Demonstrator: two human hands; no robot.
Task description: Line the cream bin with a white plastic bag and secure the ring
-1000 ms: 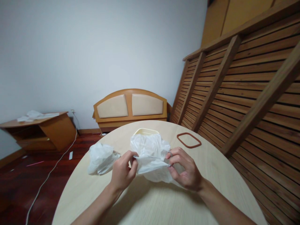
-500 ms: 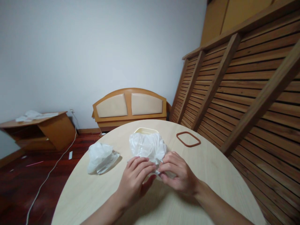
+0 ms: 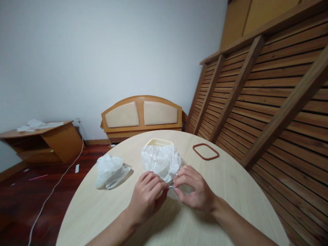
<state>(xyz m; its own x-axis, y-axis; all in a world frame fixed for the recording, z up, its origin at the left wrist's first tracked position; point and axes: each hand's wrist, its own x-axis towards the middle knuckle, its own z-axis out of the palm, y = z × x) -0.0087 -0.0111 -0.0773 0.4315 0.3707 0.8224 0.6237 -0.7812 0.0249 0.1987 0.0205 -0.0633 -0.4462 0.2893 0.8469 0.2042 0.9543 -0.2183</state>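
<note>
A crumpled translucent white plastic bag (image 3: 160,162) lies on the round pale wooden table (image 3: 225,184), in front of a cream plastic container (image 3: 159,142) that it partly hides. My left hand (image 3: 147,196) and my right hand (image 3: 192,188) meet at the bag's near edge. Both pinch the thin plastic between thumb and fingers, fingertips almost touching. A second crumpled white bag (image 3: 110,171) rests on the table to the left, apart from both hands.
A reddish-brown rectangular rubber ring (image 3: 206,151) lies flat at the table's far right. A slatted wooden bed frame (image 3: 269,89) leans on the right. A padded headboard (image 3: 142,118) stands against the wall, a low wooden cabinet (image 3: 46,141) at left, a white cable (image 3: 53,191) on the floor.
My hands, held apart with the bag's edge stretched between them, have come together at the bag's near edge. The bag has settled lower on the table.
</note>
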